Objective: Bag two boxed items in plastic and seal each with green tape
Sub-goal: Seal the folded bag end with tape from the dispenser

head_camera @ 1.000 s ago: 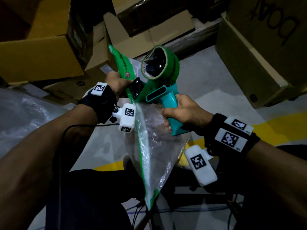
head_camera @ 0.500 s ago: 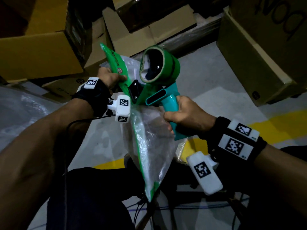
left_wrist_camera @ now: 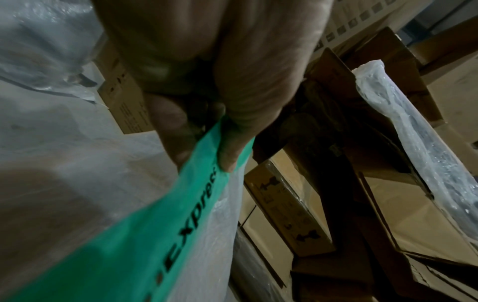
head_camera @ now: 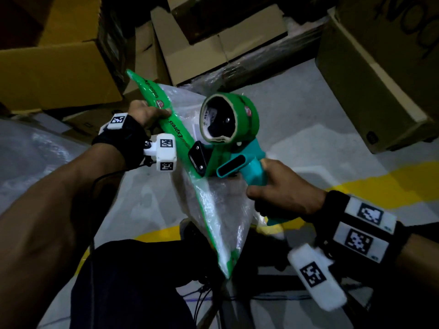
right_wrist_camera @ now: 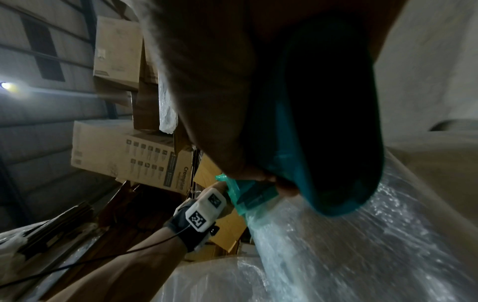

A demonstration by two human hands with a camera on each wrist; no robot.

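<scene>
The plastic bag (head_camera: pixel 228 210) hangs mid-air over the person's lap. The left hand (head_camera: pixel 145 115) pinches its green tape (head_camera: pixel 166 115) at the far end; the right hand (head_camera: pixel 282 195) grips the tape dispenser (head_camera: pixel 228 138). The plastic looks thin, slippery and limp, so the stiffer taped seam is the better hold.

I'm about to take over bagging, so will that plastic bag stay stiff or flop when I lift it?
Probably floppy: the plastic bag hangs crumpled from the taped edge that the left hand pinches. Likely slippery too, since its film looks glossy.
</scene>
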